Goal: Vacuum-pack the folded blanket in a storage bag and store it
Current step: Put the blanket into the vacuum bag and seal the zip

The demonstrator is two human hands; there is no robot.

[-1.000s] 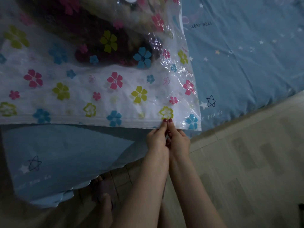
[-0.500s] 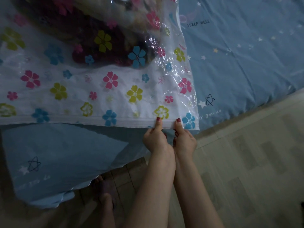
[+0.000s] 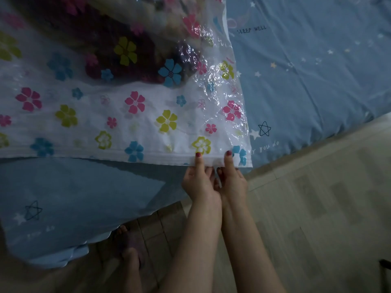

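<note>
Plastic storage bag (image 3: pixel 148 127) edge pinched by both hands, left hand (image 3: pixel 198 182); right hand (image 3: pixel 231 180).

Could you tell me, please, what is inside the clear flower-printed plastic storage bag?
Inside the clear flower-printed plastic storage bag lies a dark maroon folded blanket, filling its far part. The near strip by the opening looks flat. The printed flowers and glare hide the blanket's pattern and folds.

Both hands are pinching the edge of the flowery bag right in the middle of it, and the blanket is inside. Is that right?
Not quite. The head view shows the left hand and right hand pinching the bag edge near its right corner, not the middle. The blanket is inside.
</note>
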